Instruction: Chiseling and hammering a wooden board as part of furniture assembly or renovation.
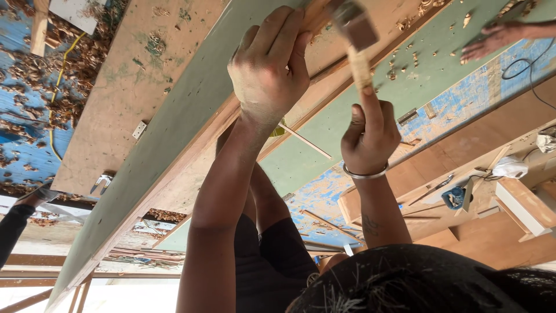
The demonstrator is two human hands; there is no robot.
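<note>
Shavings litter the blue floor (23, 87) beneath a green-faced door panel (191, 110). Left grip (269, 66) is closed on a wooden piece at the panel's edge. Right grip (369, 136) is fisted round a hammer (358, 40), head just beside the left knuckles. Another person's hand (492, 39) rests at far corner.

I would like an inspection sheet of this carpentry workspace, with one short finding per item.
Surface: long green board with wooden edge, dusty.
Job's things: hammer; wooden handle, tool type unclear.
Clutter: wood shavings on the blue floor; chips on the board; metal hinge.
Grippers: left hand closed around the wooden handle; right hand grips the hammer, forefinger along its shaft.
Cables: yellow cable; black cable.
Surroundings: another person's hand resting on the board; offcuts and tools on the bench.
</note>
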